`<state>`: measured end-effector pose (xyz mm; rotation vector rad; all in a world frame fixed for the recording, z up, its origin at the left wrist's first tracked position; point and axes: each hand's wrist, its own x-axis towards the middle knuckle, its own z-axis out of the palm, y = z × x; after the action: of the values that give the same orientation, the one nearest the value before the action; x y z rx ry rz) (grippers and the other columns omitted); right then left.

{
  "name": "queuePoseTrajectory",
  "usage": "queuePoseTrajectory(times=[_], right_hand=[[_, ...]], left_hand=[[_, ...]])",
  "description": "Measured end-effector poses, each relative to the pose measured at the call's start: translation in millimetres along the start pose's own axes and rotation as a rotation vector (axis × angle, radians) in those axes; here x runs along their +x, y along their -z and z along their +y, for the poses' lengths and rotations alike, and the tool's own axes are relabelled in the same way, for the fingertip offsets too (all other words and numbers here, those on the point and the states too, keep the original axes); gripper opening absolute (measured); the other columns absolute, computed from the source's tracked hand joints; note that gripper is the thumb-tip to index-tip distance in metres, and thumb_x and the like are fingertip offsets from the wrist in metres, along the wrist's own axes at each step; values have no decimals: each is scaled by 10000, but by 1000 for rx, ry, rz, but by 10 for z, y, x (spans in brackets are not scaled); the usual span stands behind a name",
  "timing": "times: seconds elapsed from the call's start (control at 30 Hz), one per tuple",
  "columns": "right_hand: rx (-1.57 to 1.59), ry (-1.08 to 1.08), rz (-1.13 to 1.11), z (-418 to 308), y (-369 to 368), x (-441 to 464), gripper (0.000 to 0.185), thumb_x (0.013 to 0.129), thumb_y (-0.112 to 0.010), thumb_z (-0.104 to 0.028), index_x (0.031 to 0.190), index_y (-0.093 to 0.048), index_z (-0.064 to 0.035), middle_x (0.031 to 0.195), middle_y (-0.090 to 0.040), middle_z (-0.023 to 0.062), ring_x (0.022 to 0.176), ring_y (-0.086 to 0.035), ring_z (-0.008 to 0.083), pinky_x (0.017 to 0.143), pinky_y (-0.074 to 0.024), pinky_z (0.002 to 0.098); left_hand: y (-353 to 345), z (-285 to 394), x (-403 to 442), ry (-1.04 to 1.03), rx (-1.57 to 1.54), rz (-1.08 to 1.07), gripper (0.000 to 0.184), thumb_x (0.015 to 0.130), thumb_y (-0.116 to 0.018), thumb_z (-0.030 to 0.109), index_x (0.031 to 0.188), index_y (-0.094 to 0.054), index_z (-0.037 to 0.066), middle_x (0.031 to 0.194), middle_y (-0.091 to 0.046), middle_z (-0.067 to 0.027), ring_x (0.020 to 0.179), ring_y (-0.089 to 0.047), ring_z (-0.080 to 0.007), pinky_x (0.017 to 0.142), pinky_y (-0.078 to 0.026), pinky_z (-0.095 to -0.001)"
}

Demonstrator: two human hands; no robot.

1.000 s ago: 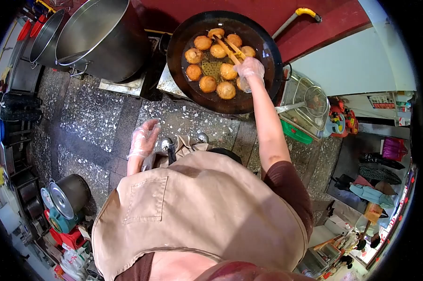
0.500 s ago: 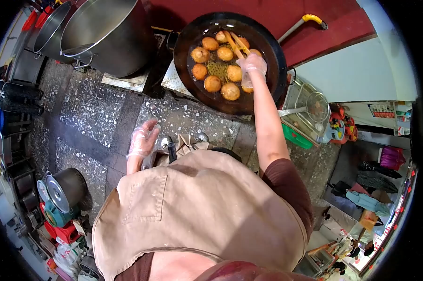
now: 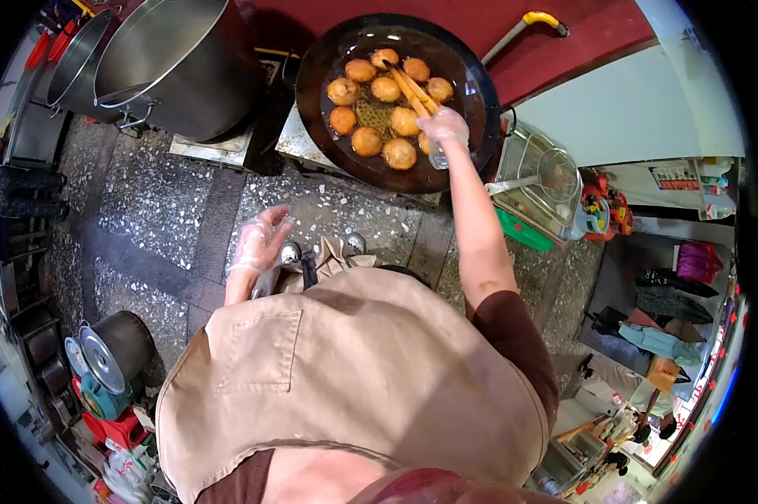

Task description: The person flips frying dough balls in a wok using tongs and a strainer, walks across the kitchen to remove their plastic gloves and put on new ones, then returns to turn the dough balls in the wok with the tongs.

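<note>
My right hand (image 3: 444, 128), in a clear plastic glove, grips a pair of long wooden tongs (image 3: 416, 94) over a large black wok (image 3: 312, 92). Their dark tips reach a round golden-brown fried ball (image 3: 385, 57) near the far side. Several similar balls float in the oil, including one (image 3: 400, 154) near the wok's front; another is partly hidden by my hand. Below the oil shows a perforated patch (image 3: 374, 114). My left hand (image 3: 261, 239), also gloved, hangs open beside my apron (image 3: 354, 353), fingers apart, holding nothing.
Two big metal pots (image 3: 190, 84) stand left of the wok. At its right, a wire strainer (image 3: 558, 174) lies over a tray beside a green container (image 3: 521, 229). A yellow-ended pipe handle (image 3: 547, 20) sticks out behind. A lidded pot (image 3: 118, 349) sits at lower left.
The view has shifted slightly, moving the scene up and left. The tongs' tips have come a little nearer relative to the far balls. My left hand stays open.
</note>
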<state>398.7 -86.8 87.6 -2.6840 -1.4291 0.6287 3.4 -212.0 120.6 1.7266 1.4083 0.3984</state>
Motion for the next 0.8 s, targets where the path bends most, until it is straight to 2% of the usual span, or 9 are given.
queuePoseTrajectory(times=[0.1,0.2,0.27,0.33,0.53,0.8], right_hand=[[-28,11,70,-239,-8,67,422,739,-644,-348,1047,-657,-60,1082,-646,169,1031,-618,293,884,-485,361],[-130,-17,77,-328,-143,323,496,726,-680,-422,1087,-651,-84,1121,-636,146,1054,-610,259,890,-480,349],[-145,6,150,-429,-64,272,381,736,-646,-324,1024,-665,-74,1080,-657,131,1014,-632,269,851,-500,368],[-148,4,110,-516,32,232,386,730,-657,-318,1029,-665,-74,1080,-659,114,1015,-633,256,846,-503,361],[-195,8,32,-556,145,266,475,709,-709,-419,1051,-662,-92,1092,-653,92,1020,-627,227,840,-506,338],[-121,-4,95,-434,109,193,528,708,-709,-455,1068,-652,-72,1114,-644,107,1046,-614,231,859,-496,345]], left_hand=[[6,24,-32,20,-7,-14,337,857,-593,178,1150,-576,12,1064,-641,-194,999,-626,-302,851,-489,-368],[25,62,-97,40,-7,6,336,859,-592,178,1149,-578,10,1065,-641,-196,1003,-625,-303,853,-490,-367],[33,52,-146,55,-11,27,336,860,-591,180,1149,-578,8,1066,-640,-196,1005,-624,-303,855,-490,-366],[41,18,-197,95,2,29,338,865,-588,184,1150,-577,3,1066,-641,-195,1003,-625,-302,855,-490,-365],[39,-58,-243,106,3,14,341,869,-585,186,1154,-574,-1,1068,-640,-196,1002,-626,-302,851,-492,-363],[65,31,-129,32,15,-8,345,867,-587,185,1152,-572,-9,1058,-641,-206,994,-627,-313,849,-488,-370]])
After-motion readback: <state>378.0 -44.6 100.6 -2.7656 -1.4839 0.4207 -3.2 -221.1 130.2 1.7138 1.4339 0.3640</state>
